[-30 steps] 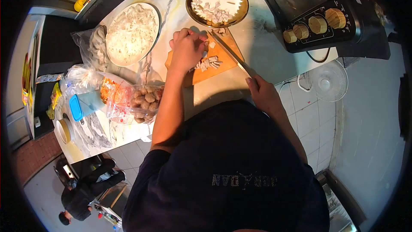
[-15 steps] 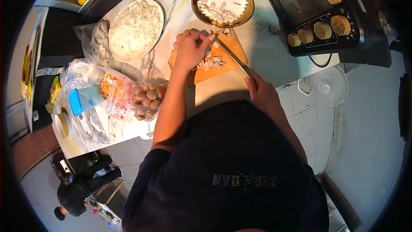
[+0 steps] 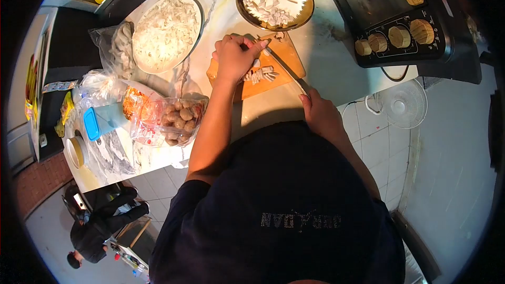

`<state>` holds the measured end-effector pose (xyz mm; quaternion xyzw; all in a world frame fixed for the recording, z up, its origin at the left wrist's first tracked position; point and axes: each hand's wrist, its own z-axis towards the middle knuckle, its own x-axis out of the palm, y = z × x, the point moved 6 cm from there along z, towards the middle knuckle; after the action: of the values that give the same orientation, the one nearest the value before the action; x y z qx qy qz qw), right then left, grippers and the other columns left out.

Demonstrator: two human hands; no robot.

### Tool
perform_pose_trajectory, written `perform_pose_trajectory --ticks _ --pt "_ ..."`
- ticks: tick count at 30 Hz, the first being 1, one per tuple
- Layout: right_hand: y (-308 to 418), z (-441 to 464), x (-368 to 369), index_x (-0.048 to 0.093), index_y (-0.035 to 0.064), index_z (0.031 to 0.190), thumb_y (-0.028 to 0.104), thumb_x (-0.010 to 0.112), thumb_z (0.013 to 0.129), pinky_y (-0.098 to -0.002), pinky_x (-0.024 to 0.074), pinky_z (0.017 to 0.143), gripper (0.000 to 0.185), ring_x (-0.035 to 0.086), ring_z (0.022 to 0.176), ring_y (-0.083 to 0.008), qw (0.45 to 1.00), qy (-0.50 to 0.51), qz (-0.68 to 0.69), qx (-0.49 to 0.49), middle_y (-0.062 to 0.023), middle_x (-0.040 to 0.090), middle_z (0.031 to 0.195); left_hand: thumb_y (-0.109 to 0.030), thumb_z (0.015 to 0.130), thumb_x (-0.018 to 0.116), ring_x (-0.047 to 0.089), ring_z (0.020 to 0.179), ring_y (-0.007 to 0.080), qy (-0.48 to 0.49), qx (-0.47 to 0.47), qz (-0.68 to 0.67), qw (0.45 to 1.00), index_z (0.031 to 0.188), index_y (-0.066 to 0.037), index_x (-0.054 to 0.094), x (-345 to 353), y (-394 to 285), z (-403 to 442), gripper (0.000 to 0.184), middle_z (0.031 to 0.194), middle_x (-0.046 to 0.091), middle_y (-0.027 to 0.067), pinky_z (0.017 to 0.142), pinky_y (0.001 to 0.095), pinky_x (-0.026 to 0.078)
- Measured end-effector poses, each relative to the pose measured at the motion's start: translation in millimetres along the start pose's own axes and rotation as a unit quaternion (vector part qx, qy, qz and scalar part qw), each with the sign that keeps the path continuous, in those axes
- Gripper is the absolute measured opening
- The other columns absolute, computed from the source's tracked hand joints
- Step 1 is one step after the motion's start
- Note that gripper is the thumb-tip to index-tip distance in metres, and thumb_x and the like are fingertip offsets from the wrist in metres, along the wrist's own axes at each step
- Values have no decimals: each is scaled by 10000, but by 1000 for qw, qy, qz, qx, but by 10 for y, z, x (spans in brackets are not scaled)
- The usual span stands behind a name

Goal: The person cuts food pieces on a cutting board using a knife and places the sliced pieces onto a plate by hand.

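My right hand (image 3: 320, 111) is closed around the handle of a knife (image 3: 286, 68). Its blade slants up and left across an orange cutting board (image 3: 251, 92), its tip close to my left fingers. Over the upper left of the board, my left hand (image 3: 235, 57) has bent fingers and its thumb near the blade; what it pinches is hidden. Below it on the board lies a small pile of pale cut strips (image 3: 261, 75). A few brownish bits (image 3: 280, 36) sit at the board's top edge. Just beyond stands a dark-rimmed plate (image 3: 306, 14) holding pale chopped pieces.
At left are a plate of pale shreds (image 3: 164, 34), a bag of round brown balls (image 3: 181, 118), a bag of orange shreds (image 3: 131, 102) and a blue-lidded container (image 3: 92, 124). A black appliance with wooden knobs (image 3: 400, 37) stands right. A person (image 3: 94, 236) sits lower left.
My left hand has shifted slightly right, its thumb nearer the blade. The knife and my right hand have moved only a little. The strips remain on the board.
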<state>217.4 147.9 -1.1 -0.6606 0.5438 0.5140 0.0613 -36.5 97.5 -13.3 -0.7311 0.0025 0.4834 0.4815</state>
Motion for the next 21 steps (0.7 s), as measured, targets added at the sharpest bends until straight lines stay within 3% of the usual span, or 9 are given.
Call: perform_pose_trajectory --ticks 5,12,14,21 --pt "3 26 30 496 37 1038 421 424 1021 -589 504 744 391 638 831 -502 999 11 -38 14 -289 659 843 -581 685 804 421 1120 324 22 -65 7 998 759 -126 714 29 109 27 470 1070 598 124 926 468 271" --pt "18 42 -26 500 -7 1003 379 422 1032 -574 481 735 395 611 865 -519 1000 19 -15 19 -316 636 847 -621 702 769 414 1127 350 38 -86 65 993 804 -141 726 1 6 11 493 1100 584 131 941 464 272" --pt "-46 67 65 513 -13 1011 400 409 1033 -567 481 743 426 615 872 -513 1000 20 -11 3 -314 637 843 -617 715 765 422 1120 351 -10 -39 79 996 814 -134 725 -45 -42 -21 495 1093 590 132 938 479 280" --pt "-124 33 69 509 45 1031 427 401 1028 -584 493 744 397 628 844 -503 997 38 67 -16 -294 652 847 -557 754 761 459 1075 324 -75 -58 -37 995 818 -130 728 -160 113 -119 433 1017 606 118 931 446 320"
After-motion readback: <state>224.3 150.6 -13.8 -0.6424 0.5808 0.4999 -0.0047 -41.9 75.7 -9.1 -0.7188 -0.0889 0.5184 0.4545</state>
